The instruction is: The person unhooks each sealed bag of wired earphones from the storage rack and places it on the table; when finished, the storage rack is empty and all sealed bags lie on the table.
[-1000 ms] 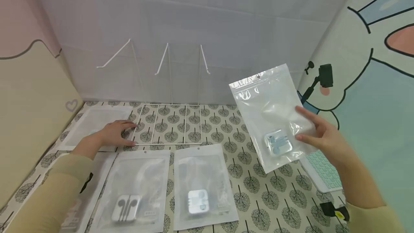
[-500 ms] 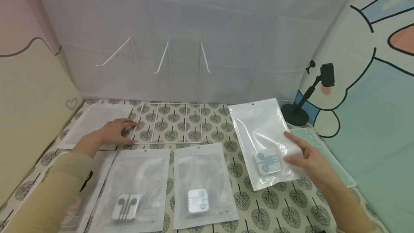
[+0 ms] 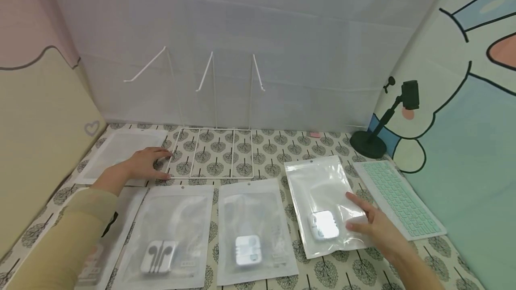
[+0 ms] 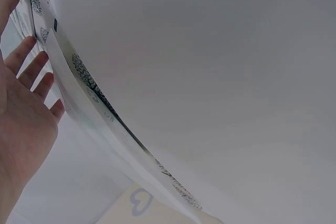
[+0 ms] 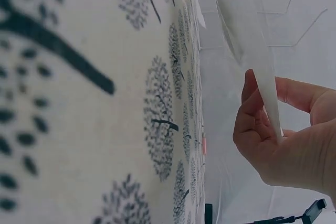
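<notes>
My right hand [image 3: 379, 228] pinches the right edge of a glossy clear-fronted zip bag [image 3: 318, 187] holding white boxed earphones [image 3: 324, 225]. In the right wrist view the bag [image 5: 254, 30] is seen edge-on between thumb and fingers, apart from the tablecloth. My left hand [image 3: 146, 164] rests at the left side of a white wire rack [image 3: 209, 178], fingers loosely extended toward its base, beside a flat white bag [image 3: 125, 147]. Two more earphone bags, the left one [image 3: 181, 218] and the middle one [image 3: 254, 209], lie flat at the front.
Three bare prongs, one being the middle prong [image 3: 205, 71], stick out from the rack's uprights. A mint-key keyboard [image 3: 399, 198] and a black phone stand [image 3: 367, 143] are at the right. Another bag [image 3: 117, 232] lies partly under the left sleeve. A small pink item [image 3: 315, 134] sits at the back.
My right hand has lowered the earphone bag from upright in the air down close to the table, right of the middle bag. The left hand has stayed at the rack.
</notes>
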### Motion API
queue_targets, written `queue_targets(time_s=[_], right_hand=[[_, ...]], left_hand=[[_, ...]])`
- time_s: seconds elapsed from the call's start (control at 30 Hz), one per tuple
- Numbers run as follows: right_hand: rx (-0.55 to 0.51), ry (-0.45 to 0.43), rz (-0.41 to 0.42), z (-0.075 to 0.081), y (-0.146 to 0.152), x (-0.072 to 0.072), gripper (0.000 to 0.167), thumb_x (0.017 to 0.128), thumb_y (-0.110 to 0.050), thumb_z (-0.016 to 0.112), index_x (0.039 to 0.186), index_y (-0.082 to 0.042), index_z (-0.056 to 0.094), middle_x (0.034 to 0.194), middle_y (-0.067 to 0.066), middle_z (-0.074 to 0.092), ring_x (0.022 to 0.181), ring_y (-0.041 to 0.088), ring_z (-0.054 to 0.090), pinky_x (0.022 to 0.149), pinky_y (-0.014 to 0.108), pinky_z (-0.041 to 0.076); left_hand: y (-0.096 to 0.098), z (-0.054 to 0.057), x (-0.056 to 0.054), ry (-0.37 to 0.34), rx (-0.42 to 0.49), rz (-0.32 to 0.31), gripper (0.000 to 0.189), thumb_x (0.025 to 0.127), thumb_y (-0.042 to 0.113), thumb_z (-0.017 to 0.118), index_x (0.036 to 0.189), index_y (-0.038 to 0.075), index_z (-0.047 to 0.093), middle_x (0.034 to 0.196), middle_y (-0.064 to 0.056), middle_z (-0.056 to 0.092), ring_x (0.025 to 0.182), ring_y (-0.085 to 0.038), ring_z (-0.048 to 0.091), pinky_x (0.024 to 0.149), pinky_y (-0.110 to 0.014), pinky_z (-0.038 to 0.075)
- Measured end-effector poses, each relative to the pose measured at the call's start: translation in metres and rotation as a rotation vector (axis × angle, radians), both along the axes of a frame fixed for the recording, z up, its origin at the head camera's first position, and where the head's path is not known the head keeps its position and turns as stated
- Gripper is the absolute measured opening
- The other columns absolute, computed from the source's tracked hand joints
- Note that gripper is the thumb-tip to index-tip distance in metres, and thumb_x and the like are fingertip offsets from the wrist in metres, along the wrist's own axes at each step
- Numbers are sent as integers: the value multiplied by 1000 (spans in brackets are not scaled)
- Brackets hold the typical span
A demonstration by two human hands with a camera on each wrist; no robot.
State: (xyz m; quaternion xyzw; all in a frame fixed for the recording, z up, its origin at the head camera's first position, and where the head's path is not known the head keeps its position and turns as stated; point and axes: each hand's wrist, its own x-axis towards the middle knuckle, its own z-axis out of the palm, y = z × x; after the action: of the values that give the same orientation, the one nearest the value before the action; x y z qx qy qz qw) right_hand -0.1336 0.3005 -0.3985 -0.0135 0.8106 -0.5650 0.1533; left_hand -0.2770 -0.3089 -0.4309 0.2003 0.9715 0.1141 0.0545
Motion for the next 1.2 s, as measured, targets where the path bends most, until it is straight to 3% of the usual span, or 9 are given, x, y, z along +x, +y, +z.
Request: queue_targets(time_s=[0.3, 0.43, 0.5, 0.67, 0.8, 0.9, 1.03, 1.13, 1.2], right_hand=[[99, -93, -28, -9, -1, 10, 89, 78, -4, 70, 151, -11, 20, 156, 22, 6, 138, 46, 20, 111, 51, 26], [107, -118, -19, -11, 0, 13, 91, 76, 1, 69, 151, -11, 19, 153, 30, 11, 125, 40, 42, 94, 30, 46], [122, -123, -15, -12, 0, 13, 92, 75, 1, 70, 151, -10, 19, 152, 31, 10, 125, 41, 42, 94, 30, 46], [297, -46, 43, -11, 1, 12, 94, 72, -7, 75, 150, -6, 22, 150, 34, 13, 132, 54, 23, 106, 60, 26], [449, 41, 102, -10, 2, 9, 94, 68, -16, 80, 147, -3, 29, 146, 34, 25, 128, 56, 31, 101, 64, 30], [497, 86, 160, -11, 4, 5, 93, 66, -21, 81, 144, 0, 34, 143, 34, 32, 124, 53, 39, 100, 62, 35], [532, 114, 234, -13, 9, 0, 93, 63, -25, 83, 140, 2, 39, 120, 26, 56, 95, 34, 60, 84, 41, 51], [549, 136, 273, -14, 12, -3, 93, 62, -28, 85, 139, 1, 42, 99, 9, 59, 77, 14, 52, 65, 23, 46], [565, 151, 301, -13, 13, -4, 92, 61, -31, 85, 138, 1, 44, 93, 5, 55, 72, 11, 47, 60, 20, 42]], left_hand=[[2, 3, 1, -15, -6, 4, 84, 77, 58, 67, 137, 3, 47, 141, -28, 38, 128, -53, 31, 96, -73, 26], [3, 4, 0, -23, -29, 2, 85, 77, 59, 67, 138, 4, 46, 142, -27, 37, 128, -52, 31, 96, -72, 27], [3, 4, 0, -24, -32, 1, 85, 77, 59, 67, 138, 4, 46, 142, -27, 37, 128, -52, 32, 96, -72, 27], [2, 4, -1, -27, -32, 4, 84, 78, 58, 67, 138, 3, 46, 142, -27, 37, 129, -52, 31, 96, -72, 27], [2, 5, 0, -29, -36, 2, 84, 78, 58, 66, 138, 3, 46, 142, -27, 37, 128, -52, 31, 96, -72, 27], [3, 6, 1, -34, -32, 4, 84, 78, 58, 67, 138, 3, 46, 142, -27, 38, 128, -52, 31, 96, -72, 26], [2, 7, 0, -33, -33, 5, 84, 78, 58, 67, 137, 3, 46, 142, -27, 38, 128, -52, 31, 96, -72, 27], [1, 5, -1, -30, -38, 3, 84, 78, 59, 66, 138, 3, 46, 142, -27, 38, 128, -53, 31, 96, -72, 27], [1, 3, -1, -28, -42, 1, 85, 78, 59, 66, 138, 3, 46, 142, -27, 38, 128, -53, 31, 96, -72, 27]])
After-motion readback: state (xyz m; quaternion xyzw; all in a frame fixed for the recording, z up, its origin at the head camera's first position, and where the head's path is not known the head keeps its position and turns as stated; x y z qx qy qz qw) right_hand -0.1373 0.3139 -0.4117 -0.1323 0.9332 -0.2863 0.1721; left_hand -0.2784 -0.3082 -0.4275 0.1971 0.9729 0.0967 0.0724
